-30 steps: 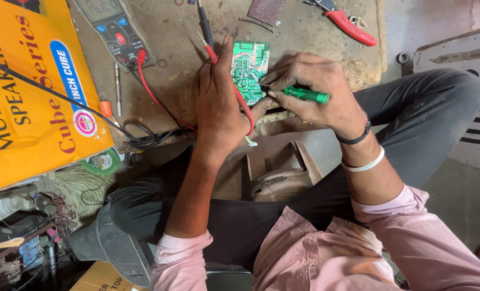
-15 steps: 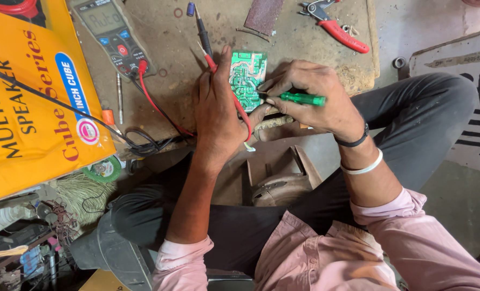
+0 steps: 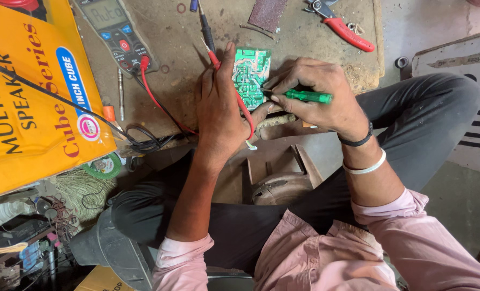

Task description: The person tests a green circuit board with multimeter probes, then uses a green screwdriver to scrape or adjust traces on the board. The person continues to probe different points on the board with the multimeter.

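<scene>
Head view, looking down: I record a green circuit board (image 3: 251,75) lying flat on the worn counter (image 3: 186,81) at upper centre of the frame, between both hands. Its long axis runs up and down the frame. The left hand (image 3: 218,108) lies just left of the board, fingers extended along its left edge, with a red probe lead (image 3: 240,105) passing under the palm. The right hand (image 3: 321,97) sits just right of it, grip closed around a green-handled screwdriver (image 3: 307,97) whose tip points left and meets the board's lower right edge. Both hands touch the board. A multimeter (image 3: 116,32) rests at upper left, red-handled pliers (image 3: 342,27) at upper right.
</scene>
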